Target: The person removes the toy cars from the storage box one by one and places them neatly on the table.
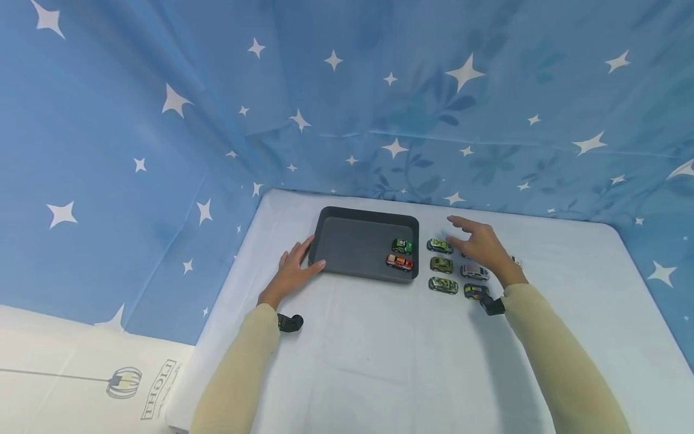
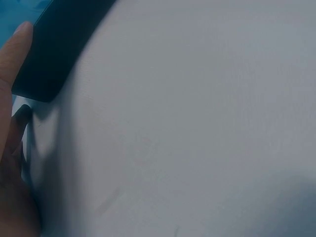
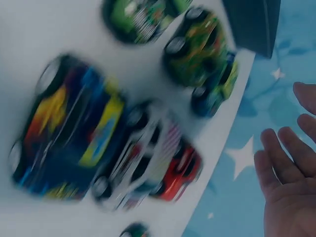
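My left hand (image 1: 293,274) touches the front left corner of a dark grey tray (image 1: 347,275), its fingers spread along the outer side. Inside the tray's right end sit a green toy car (image 1: 402,246) and an orange-red toy car (image 1: 399,263). Over the cars on the table hovers my right hand (image 1: 482,244), fingers apart and nothing held. Near it stand a yellow-green car (image 1: 440,246), an olive car (image 1: 441,264), a camouflage car (image 1: 443,285), a silver car (image 1: 475,272) and a dark blue car (image 1: 476,292). A red car (image 3: 180,170) shows in the right wrist view.
White cloth covers the table (image 1: 358,361). A starred blue curtain (image 1: 347,108) hangs behind it and along the left. Another small car (image 1: 516,261) is partly hidden beyond my right wrist. A cream cloth with printed lettering (image 1: 81,380) lies at the lower left.
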Tool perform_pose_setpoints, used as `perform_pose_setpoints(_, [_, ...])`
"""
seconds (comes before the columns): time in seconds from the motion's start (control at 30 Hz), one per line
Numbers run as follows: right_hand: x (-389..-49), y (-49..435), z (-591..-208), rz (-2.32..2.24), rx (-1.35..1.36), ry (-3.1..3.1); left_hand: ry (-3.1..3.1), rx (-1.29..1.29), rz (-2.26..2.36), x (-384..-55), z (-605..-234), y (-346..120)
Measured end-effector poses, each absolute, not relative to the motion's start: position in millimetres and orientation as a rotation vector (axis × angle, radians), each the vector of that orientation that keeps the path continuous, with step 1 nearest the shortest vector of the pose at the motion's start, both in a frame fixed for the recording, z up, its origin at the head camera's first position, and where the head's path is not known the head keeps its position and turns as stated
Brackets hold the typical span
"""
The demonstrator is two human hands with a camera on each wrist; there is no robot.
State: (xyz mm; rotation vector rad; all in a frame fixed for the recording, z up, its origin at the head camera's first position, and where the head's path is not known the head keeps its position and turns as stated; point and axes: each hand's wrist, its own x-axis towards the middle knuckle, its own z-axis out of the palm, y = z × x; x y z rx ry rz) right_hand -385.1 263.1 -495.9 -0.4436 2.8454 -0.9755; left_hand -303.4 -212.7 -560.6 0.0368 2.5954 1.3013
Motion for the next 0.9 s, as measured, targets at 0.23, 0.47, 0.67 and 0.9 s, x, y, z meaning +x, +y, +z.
perform_pose_setpoints(0.23, [-391,234,-492,-0.986,-0.509,2.826,2.619,0.056,1.288,-304,-562,-214])
perform_pose_setpoints(0.47, [-391,208,-490,-0.978,-0.555,2.805,2.616,0.035,1.275,-304,-562,-214])
perform_pose_setpoints(0.67, [-394,187,-496,-0.934,-0.618,2.76,2.616,0.057,1.287,-305,-560,-215])
perform_pose_setpoints(0.9, [-395,173,-509,-0.81,-0.94,2.817,2.637,0.082,1.28,-307,-564,-216])
